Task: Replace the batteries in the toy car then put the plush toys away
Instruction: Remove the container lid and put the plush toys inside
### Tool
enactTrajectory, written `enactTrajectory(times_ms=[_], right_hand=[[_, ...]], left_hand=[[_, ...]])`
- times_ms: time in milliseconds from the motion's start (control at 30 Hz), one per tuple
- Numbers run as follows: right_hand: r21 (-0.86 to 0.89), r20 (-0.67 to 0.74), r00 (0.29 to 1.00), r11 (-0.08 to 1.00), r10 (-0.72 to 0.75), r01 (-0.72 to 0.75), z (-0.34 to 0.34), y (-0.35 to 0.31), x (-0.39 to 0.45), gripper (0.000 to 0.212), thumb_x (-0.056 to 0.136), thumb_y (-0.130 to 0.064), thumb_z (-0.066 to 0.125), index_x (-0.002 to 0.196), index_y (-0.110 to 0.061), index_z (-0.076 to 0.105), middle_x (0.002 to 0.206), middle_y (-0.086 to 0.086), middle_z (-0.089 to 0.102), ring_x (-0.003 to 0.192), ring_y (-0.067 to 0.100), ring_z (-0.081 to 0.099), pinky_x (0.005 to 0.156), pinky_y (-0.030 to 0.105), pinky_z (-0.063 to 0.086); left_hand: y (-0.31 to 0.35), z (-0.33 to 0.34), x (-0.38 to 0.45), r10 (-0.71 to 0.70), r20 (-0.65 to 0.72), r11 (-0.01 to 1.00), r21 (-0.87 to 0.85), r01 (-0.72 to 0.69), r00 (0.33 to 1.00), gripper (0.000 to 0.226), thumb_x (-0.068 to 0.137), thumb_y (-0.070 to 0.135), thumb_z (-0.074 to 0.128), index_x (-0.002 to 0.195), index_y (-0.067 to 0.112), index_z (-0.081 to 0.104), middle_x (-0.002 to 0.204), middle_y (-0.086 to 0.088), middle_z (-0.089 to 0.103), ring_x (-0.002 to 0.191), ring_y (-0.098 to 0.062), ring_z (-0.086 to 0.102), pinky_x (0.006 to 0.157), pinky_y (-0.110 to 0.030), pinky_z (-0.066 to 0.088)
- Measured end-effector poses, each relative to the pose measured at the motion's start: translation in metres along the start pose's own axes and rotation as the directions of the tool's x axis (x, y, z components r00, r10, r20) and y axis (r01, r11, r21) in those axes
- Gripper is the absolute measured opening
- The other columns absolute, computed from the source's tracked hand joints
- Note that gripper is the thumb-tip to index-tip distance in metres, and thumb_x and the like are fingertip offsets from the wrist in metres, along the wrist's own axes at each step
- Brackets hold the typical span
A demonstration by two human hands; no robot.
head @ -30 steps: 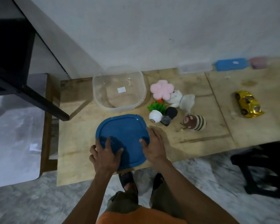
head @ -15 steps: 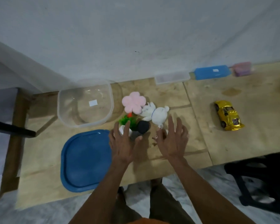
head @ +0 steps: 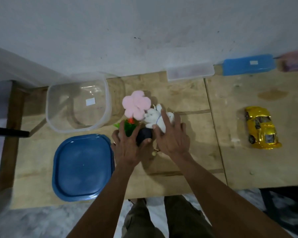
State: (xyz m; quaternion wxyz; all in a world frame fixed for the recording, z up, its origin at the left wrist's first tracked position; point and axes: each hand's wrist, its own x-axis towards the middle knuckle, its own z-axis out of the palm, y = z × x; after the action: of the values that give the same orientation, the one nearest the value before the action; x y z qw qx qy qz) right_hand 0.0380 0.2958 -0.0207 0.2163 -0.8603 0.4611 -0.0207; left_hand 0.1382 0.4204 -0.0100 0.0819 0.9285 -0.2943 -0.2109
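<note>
I am laying both hands on the plush toys heaped on the bench [head: 179, 93]: my left hand [head: 127, 148], its grip spread, is covering the green toy [head: 130, 127] and black toy [head: 144, 134], while my right hand [head: 173, 138], fingers splayed, is pressing the white bunny [head: 153, 116] beside the pink flower [head: 137, 104].

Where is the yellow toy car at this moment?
In the head view, the yellow toy car sits alone on the right part of the wooden table, apart from the plush toys and both hands.

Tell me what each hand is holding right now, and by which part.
Nothing lifted yet. The left hand spreads over the green plush; the right hand lies on the white plush. A closed grip cannot be told.
</note>
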Motion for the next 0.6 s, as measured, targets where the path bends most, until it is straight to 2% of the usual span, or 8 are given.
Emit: enactTrajectory(times_ms=[100,167,233,400,500,600], right_hand=[[0.008,0.02,1.0,1.0,0.014,-0.014,0.001,0.002,0.0,0.059,0.092,-0.067,0.038,0.145,-0.041,0.034,0.147,0.009,0.039,0.113,0.034,0.055,0.073,0.041,0.054],[-0.012,0.0,1.0,1.0,0.008,-0.008,0.001,0.004,-0.008,0.056,0.091,-0.065,0.04,0.141,-0.038,0.04,0.142,0.009,0.043,0.105,0.032,0.059,0.067,0.038,0.055],[-0.04,-0.012,1.0,0.999,0.002,-0.002,0.002,0.006,-0.017,0.055,0.091,-0.063,0.041,0.14,-0.037,0.041,0.14,0.01,0.044,0.099,0.031,0.06,0.062,0.038,0.055],[-0.059,-0.015,0.999,0.998,0.033,-0.033,0.003,0.002,-0.022,0.06,0.091,-0.066,0.039,0.145,-0.04,0.036,0.145,0.008,0.041,0.102,0.031,0.058,0.061,0.041,0.056],[-0.032,-0.017,1.0,0.999,0.005,-0.005,0.002,0.002,-0.018,0.061,0.089,-0.061,0.047,0.144,-0.038,0.037,0.142,0.008,0.042,0.102,0.032,0.06,0.062,0.039,0.056],[0.021,-0.003,1.0,1.0,0.015,-0.015,0.001,0.002,-0.013,0.06,0.086,-0.053,0.057,0.141,-0.034,0.041,0.138,0.009,0.043,0.102,0.035,0.062,0.066,0.041,0.055]], left_hand=[[-0.005,0.003,-0.004,0.018,-0.018,0.999,0.041,-0.017,1.0,0.068,0.081,0.081,0.04,0.141,0.05,0.043,0.163,-0.003,0.009,0.139,-0.038,0.018,0.101,-0.062,0.038],[-0.011,0.005,-0.012,0.0,-0.025,0.999,0.042,0.001,1.0,0.066,0.082,0.081,0.043,0.138,0.047,0.048,0.162,0.0,0.008,0.139,-0.038,0.018,0.1,-0.063,0.039],[-0.015,0.007,-0.021,-0.028,-0.004,0.999,0.037,0.028,1.0,0.064,0.083,0.078,0.047,0.138,0.046,0.048,0.162,0.001,0.005,0.141,-0.038,0.015,0.101,-0.063,0.038],[-0.021,0.004,-0.025,-0.005,-0.004,0.999,0.039,0.005,1.0,0.073,0.078,0.082,0.051,0.141,0.047,0.044,0.161,0.001,0.004,0.138,-0.038,0.017,0.097,-0.061,0.043],[-0.022,0.001,-0.019,-0.009,0.01,0.999,0.031,0.009,1.0,0.075,0.075,0.083,0.054,0.14,0.046,0.044,0.16,0.0,0.005,0.134,-0.038,0.021,0.093,-0.06,0.046],[-0.025,0.0,-0.018,-0.021,-0.022,0.999,0.036,0.022,1.0,0.063,0.085,0.078,0.047,0.135,0.041,0.049,0.156,-0.002,0.013,0.128,-0.039,0.031,0.09,-0.058,0.049]])
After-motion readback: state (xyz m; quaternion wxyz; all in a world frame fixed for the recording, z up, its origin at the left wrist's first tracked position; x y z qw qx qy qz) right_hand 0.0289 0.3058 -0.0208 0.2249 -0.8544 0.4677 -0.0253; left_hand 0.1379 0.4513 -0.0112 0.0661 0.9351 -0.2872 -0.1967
